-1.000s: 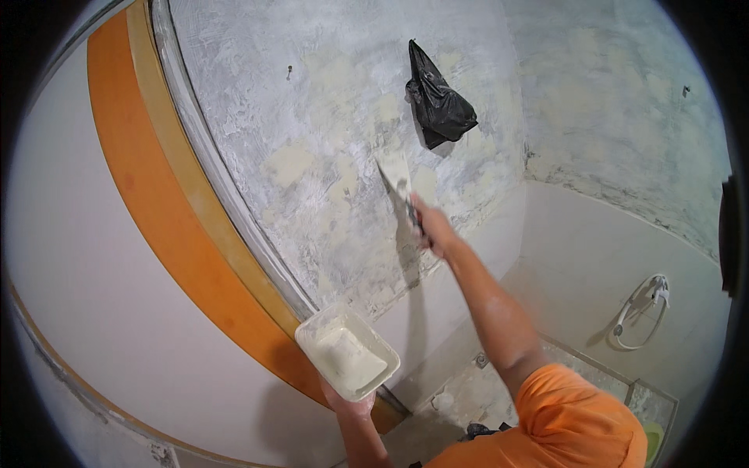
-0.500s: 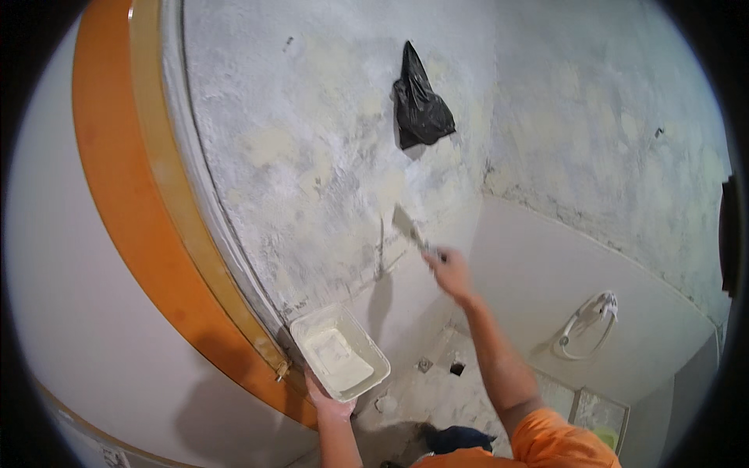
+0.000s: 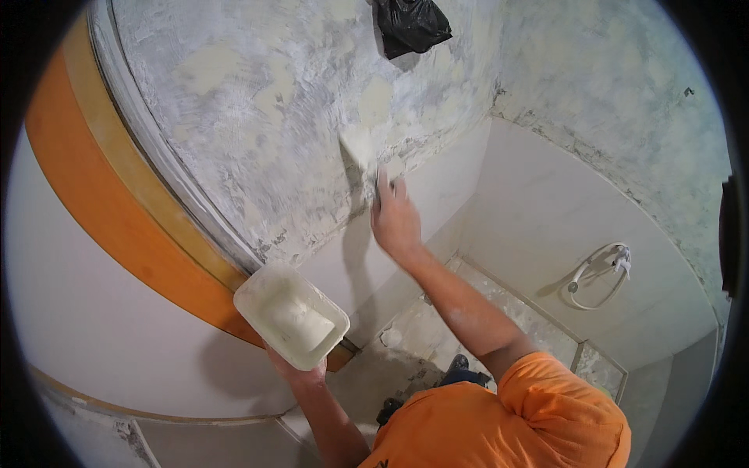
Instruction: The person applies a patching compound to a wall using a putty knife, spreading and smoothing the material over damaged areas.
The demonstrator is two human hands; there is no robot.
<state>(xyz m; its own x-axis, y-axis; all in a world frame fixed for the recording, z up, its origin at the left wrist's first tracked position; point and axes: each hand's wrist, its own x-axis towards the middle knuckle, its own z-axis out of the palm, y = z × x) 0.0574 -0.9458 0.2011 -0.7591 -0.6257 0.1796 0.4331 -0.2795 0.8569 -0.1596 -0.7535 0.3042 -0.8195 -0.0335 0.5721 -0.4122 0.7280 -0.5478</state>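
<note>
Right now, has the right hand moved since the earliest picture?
Yes: the right hand is lower, farther below the black bag.

This looks like a bathroom — a shower corner, more exactly — in the middle of being done up. A white hand shower (image 3: pixel 622 259) with its looped hose hangs on the smooth, pale lower wall (image 3: pixel 538 195). Above that, the bare upper wall (image 3: pixel 226 132) is rough, grey and blotched with cream patches, and a black plastic bag (image 3: pixel 413 30) hangs there. The floor (image 3: pixel 409 331) is dusty and stained. A tub (image 3: pixel 261 295) of pale paste and a scraper (image 3: pixel 356 148) at the wall — repair gear — fit that too.
</note>
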